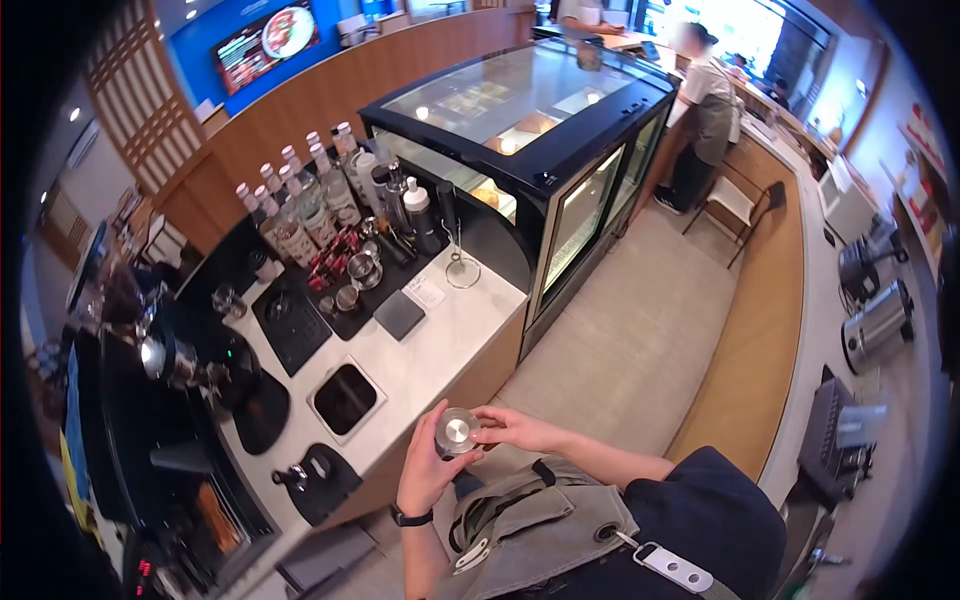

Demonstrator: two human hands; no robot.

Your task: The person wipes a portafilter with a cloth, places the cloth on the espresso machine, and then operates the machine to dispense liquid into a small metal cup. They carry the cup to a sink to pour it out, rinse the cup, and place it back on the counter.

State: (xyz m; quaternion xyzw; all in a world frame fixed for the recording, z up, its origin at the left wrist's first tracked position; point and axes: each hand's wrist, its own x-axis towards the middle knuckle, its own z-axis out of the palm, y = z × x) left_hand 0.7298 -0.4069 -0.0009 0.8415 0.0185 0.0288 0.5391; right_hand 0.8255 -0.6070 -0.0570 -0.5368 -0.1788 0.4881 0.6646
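Note:
In front of my apron, beside the counter edge, both hands hold a small round silver metal piece (pixel 457 431) with a shiny disc in the middle of its top. It could be a coffee tamper or a small lidded cup; its sides are mostly hidden. My left hand (pixel 428 462), with a dark band at the wrist, curls around its left side and underneath. From the right, the fingertips of my right hand (pixel 510 430) press on its rim and top. On the white counter (pixel 450 325) nearby, a square bin opening (pixel 346 398) lies closest to my left hand.
A black mat (pixel 325 485) with a metal-ended tool lies at the counter's near end, by a coffee machine (pixel 185 345). Behind are syrup bottles (pixel 310 212), a small black scale (pixel 400 314) and a glass display case (pixel 520 110). Another person (pixel 705 115) stands down the aisle.

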